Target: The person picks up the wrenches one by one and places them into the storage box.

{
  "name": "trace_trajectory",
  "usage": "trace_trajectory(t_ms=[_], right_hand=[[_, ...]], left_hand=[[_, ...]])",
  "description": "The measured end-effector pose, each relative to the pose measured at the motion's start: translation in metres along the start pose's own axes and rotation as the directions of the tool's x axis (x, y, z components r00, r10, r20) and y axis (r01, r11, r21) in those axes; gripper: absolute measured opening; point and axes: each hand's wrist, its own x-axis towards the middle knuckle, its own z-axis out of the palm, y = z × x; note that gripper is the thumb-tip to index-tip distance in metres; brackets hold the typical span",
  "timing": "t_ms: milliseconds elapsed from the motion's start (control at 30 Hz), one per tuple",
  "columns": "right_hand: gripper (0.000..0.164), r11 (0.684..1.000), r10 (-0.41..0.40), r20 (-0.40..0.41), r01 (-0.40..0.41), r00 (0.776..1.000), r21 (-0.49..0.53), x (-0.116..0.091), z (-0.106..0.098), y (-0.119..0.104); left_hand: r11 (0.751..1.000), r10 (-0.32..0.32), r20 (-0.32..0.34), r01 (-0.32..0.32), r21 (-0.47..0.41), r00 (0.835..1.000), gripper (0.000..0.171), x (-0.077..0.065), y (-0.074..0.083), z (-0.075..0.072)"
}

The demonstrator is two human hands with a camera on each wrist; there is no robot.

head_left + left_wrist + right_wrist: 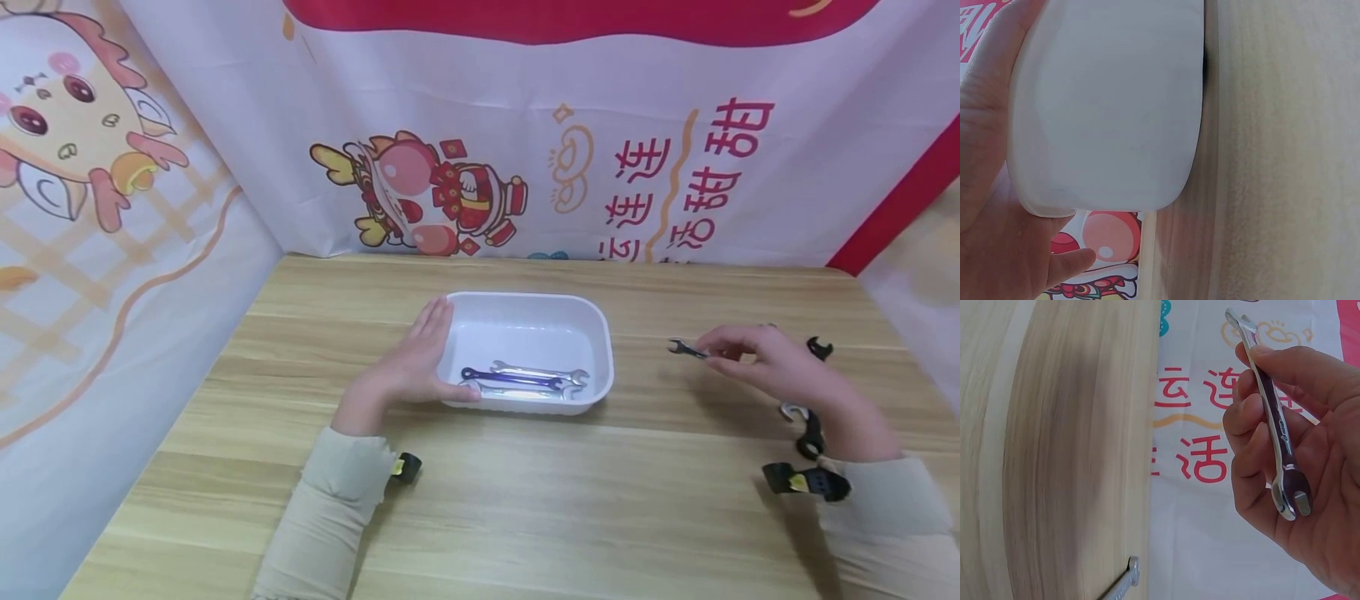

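Note:
A white plastic box (525, 310) sits on the table, with several wrenches in its near half, one of them a blue wrench (517, 380) beside silver ones. My left hand (411, 358) holds the box by its left end, the thumb over the near rim and the fingers along the left side. To the right of the box, my right hand (772, 362) is raised above the table. It grips a small silver wrench (1272, 419) between thumb and curled fingers; one end sticks out toward the box.
Beneath and beside the right forearm lie more wrenches: a black wrench end (820, 348) and a dark wrench (810, 437), partly hidden. A printed cloth (465, 92) hangs behind the wooden table (570, 508).

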Motion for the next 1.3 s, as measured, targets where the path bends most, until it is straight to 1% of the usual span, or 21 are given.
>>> trace_trajectory(t_ms=[67,233,333,600,767,900,1067,1300], right_hand=[[0.018,1.000,0.006,0.001,-0.006,1.000,0.008,0.002,0.001,-0.003],[0.018,0.998,0.049,0.025,-0.049,0.998,0.025,0.007,0.002,-0.012],[0.019,0.998,0.054,0.032,-0.055,0.998,0.024,0.010,0.003,-0.015],[0.021,0.998,0.027,0.032,-0.028,0.999,0.048,0.020,0.006,-0.021],[0.019,0.998,-0.009,0.008,0.008,1.000,0.060,0.028,0.010,-0.028],[0.019,0.998,-0.012,0.015,0.011,1.000,0.059,0.034,0.014,-0.033],[0.020,0.997,-0.035,0.013,0.034,0.999,0.064,0.041,0.017,-0.039],[0.020,0.992,-0.053,0.015,0.051,0.998,0.120,0.055,0.021,-0.051]], left_hand=[[1.000,-0.002,0.000,0.002,-0.001,1.000,0.141,0.000,-0.001,0.000],[1.000,0.001,-0.002,-0.001,0.003,1.000,0.142,0.000,-0.001,0.000],[1.000,0.006,-0.004,-0.006,0.001,1.000,0.142,0.000,-0.001,0.000],[1.000,0.016,-0.007,-0.016,0.002,1.000,0.141,-0.001,0.000,-0.001],[1.000,0.022,-0.004,-0.022,0.008,1.000,0.141,0.000,0.000,-0.001],[1.000,0.022,-0.001,-0.022,0.021,1.000,0.143,0.000,0.000,0.000],[1.000,0.017,-0.001,-0.017,0.015,1.000,0.143,0.000,0.000,0.000],[1.000,0.006,-0.006,-0.006,0.011,1.000,0.142,0.000,0.000,0.001]])
